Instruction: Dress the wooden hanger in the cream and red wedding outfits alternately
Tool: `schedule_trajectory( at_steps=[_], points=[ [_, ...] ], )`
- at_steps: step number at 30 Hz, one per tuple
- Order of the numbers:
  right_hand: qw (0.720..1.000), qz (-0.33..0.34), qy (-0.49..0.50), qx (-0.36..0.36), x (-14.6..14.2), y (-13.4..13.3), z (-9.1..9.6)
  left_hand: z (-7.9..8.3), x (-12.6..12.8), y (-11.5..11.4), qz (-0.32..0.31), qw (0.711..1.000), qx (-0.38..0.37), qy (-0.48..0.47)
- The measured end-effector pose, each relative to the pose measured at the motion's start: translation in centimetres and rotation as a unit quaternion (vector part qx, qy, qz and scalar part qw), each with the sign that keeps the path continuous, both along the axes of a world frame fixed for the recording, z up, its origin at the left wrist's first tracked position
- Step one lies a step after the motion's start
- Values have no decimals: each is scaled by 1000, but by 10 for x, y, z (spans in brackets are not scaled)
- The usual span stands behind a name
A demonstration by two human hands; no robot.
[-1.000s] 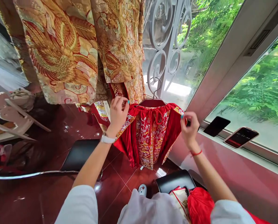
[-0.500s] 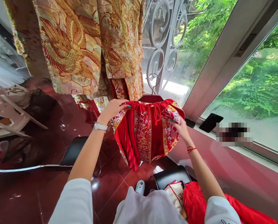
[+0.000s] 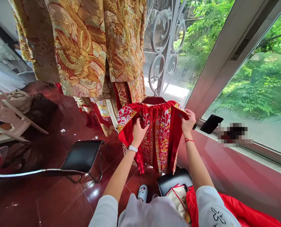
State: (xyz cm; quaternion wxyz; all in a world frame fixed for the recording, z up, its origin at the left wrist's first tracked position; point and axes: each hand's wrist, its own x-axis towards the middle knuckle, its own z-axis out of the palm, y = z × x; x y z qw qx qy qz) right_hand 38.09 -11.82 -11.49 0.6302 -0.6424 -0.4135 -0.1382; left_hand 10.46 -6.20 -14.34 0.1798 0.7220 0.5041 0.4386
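A red embroidered skirt [image 3: 163, 138] hangs by its waistband from a dark hanger [image 3: 153, 99], hooked on a white scrolled iron grille [image 3: 165, 47]. My left hand [image 3: 139, 132] grips the skirt's front cloth just below the waistband, left of the drawstring. At the waistband's right end my right hand [image 3: 188, 121] holds the fabric, fingers closed on it. A watch sits on my left wrist and a red string on my right.
Gold brocade robes [image 3: 83, 47] hang close on the left. A black stool [image 3: 82, 156] stands on the glossy red floor, another [image 3: 174, 181] below the skirt beside red cloth [image 3: 227, 208]. A dark phone [image 3: 211, 124] leans on the window sill.
My left hand moved from the waistband's left end to the front middle of the skirt. My right hand rose to the waistband's right end. The skirt now hangs flatter.
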Motion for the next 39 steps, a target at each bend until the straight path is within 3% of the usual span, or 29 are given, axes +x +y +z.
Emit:
schedule_trajectory(
  at_steps=[3, 9, 11, 13, 16, 18, 20, 23, 24, 25, 28, 30, 32, 36, 39],
  points=[
    [997, 73, -2, -36, 18, 5, 8, 3, -14, 10, -63, 997, -34, -20],
    [968, 192, -64, -147, 64, -6, 36, 21, -57, 9, -120, 992, 8, -37],
    [964, 199, -74, -162, 75, -3, 47, 25, -62, 7, -124, 991, 27, -36],
    [974, 173, -62, -133, 79, 5, 52, 25, -62, 5, -113, 992, 44, -36],
    [980, 157, -47, -115, 67, 14, 43, 19, -62, -2, -105, 994, 42, -14],
    [965, 209, -52, -147, 53, 14, 32, 18, -67, -7, -112, 992, 49, 1],
    [948, 263, -49, -170, 40, 8, 21, 25, -80, -7, -66, 991, 113, -4],
    [940, 308, 23, -145, 31, -6, 17, 52, -105, 18, 65, 971, 230, -23],
    [934, 326, 59, -132, 30, -11, 19, 63, -112, 32, 75, 968, 241, -22],
    [925, 348, 92, -121, 29, -15, 21, 73, -118, 48, 54, 971, 233, -15],
    [901, 387, 164, -104, 28, -22, 28, 96, -126, 93, -103, 985, 138, 24],
    [900, 382, 175, -121, 25, -23, 31, 101, -126, 111, -169, 982, 75, 40],
    [915, 352, 147, -128, 23, -20, 34, 102, -127, 118, -185, 982, 32, 36],
    [976, 211, 14, -54, 15, -11, 34, 101, -128, 119, -225, 973, -51, 10],
    [993, 111, -42, -2, 4, -2, 23, 98, -125, 127, -247, 964, -95, -10]
  ],
)
